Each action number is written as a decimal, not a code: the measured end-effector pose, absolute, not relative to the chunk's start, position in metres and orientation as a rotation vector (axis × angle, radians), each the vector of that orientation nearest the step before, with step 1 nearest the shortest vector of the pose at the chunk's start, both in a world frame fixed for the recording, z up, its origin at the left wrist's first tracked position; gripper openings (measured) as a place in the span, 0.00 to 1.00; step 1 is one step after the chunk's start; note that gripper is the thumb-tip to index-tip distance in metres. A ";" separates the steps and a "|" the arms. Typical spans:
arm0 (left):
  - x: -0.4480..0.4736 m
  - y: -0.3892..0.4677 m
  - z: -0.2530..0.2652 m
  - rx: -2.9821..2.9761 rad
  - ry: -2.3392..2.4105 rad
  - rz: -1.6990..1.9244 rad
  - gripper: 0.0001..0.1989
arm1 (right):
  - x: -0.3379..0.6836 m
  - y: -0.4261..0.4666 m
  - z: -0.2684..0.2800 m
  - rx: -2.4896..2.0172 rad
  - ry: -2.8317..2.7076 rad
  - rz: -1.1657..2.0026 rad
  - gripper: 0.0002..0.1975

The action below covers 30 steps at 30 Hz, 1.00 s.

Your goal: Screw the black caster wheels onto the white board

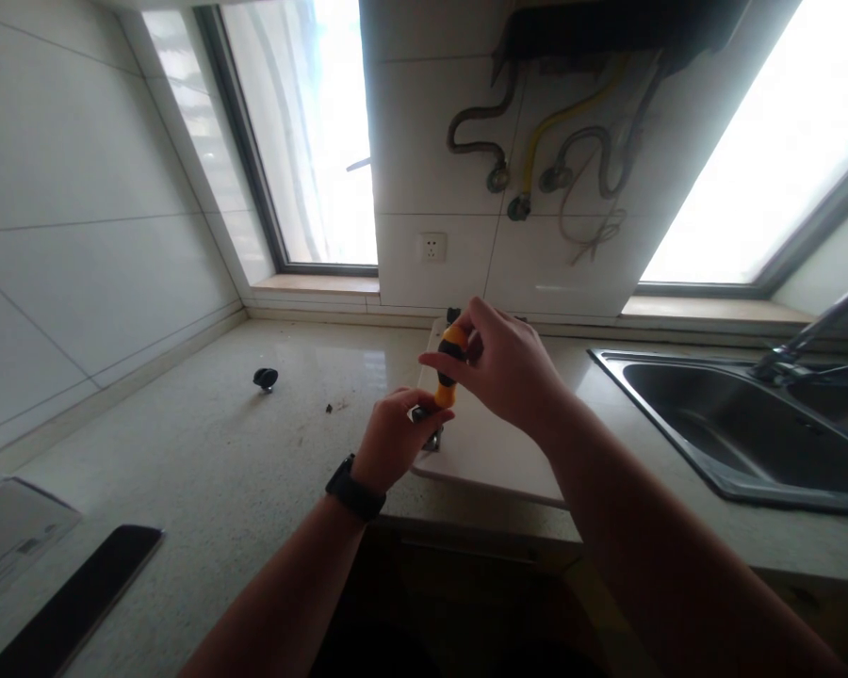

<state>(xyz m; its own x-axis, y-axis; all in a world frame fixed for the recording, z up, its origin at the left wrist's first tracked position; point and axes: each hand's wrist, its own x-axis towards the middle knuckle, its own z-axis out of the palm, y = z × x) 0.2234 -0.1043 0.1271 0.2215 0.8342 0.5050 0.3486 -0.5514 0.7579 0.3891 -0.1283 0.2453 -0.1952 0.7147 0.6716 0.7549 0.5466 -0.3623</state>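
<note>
My right hand (501,363) is wrapped round the orange and black handle of a screwdriver (452,348), held nearly upright with its lower end down. My left hand (399,428) is closed low beside the handle's bottom end, thumb and forefinger pinched at a small metal fitting (432,441). The fitting sits at the left edge of a pale flat board (495,452) lying on the counter. The screwdriver's tip is hidden by my left fingers. A second dark fitting (453,314) shows at the board's far edge, behind my right hand.
A small black piece with a shiny base (265,379) and dark crumbs (329,409) lie left on the counter (219,471). A long black strip (77,603) and a white box (14,527) are nearer. To the right is a steel sink (721,424); pipes (530,151) hang on the wall.
</note>
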 end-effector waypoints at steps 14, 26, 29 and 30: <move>0.221 -0.109 0.131 2.135 0.995 1.298 0.04 | 0.395 -0.121 0.242 -1.097 -1.921 0.090 0.20; 0.219 -0.106 0.128 2.019 1.031 1.342 0.04 | 0.403 -0.120 0.240 -0.787 -2.143 0.560 0.22; 0.219 -0.106 0.128 2.019 1.015 1.326 0.02 | 0.410 -0.114 0.239 -0.780 -2.111 0.562 0.22; 0.219 -0.106 0.128 2.027 1.009 1.320 0.02 | 0.411 -0.113 0.238 -0.772 -2.094 0.583 0.21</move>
